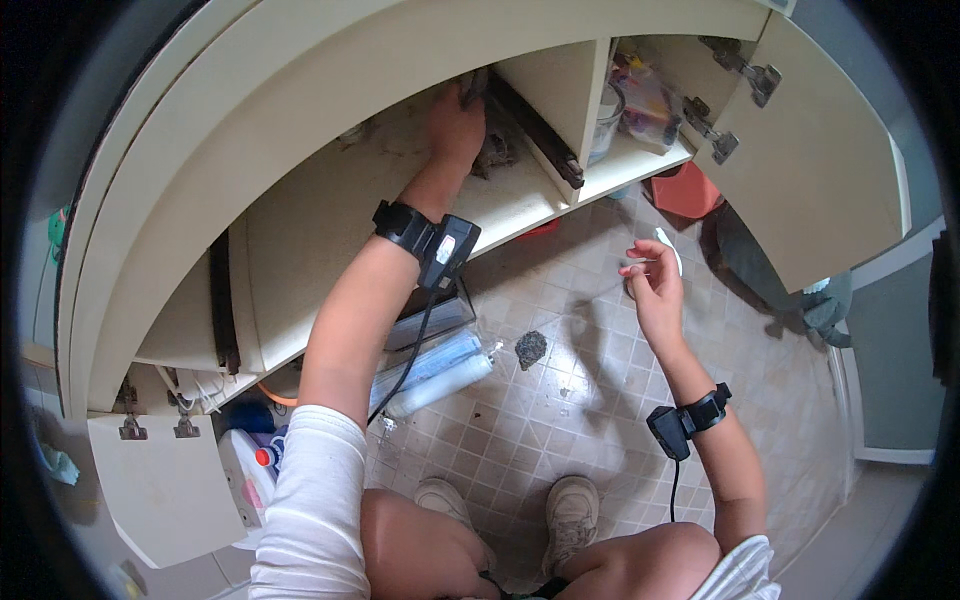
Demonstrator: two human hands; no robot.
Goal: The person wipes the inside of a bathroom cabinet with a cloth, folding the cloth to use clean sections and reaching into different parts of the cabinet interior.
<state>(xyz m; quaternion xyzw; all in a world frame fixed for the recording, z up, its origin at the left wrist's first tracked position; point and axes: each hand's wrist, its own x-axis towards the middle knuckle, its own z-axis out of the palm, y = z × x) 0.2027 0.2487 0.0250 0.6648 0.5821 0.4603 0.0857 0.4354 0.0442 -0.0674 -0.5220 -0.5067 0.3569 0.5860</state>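
Observation:
My left hand [456, 126] reaches into a low cream cabinet [300, 247], its fingers around a dark object [474, 86] too shadowed to name. Beside it on the cabinet floor lies a clump of dark debris [496, 152]. A dark metal drawer runner [536, 127] extends along the partition to the right of that hand. Above the tiled floor, my right hand [657, 279] has its fingers curled and apart. A slim white object [669, 247] shows behind its fingers; whether the hand touches it is unclear. A grey scouring pad [531, 349] lies on the tiles.
Clear plastic packages [442, 375] lie below the cabinet edge. The right compartment holds a glass container [606, 120] and a plastic bag [646, 101]. Doors stand open at right [817, 165] and lower left [161, 480]. Bottles [251, 472] and a red plastic object [684, 190] are on the floor.

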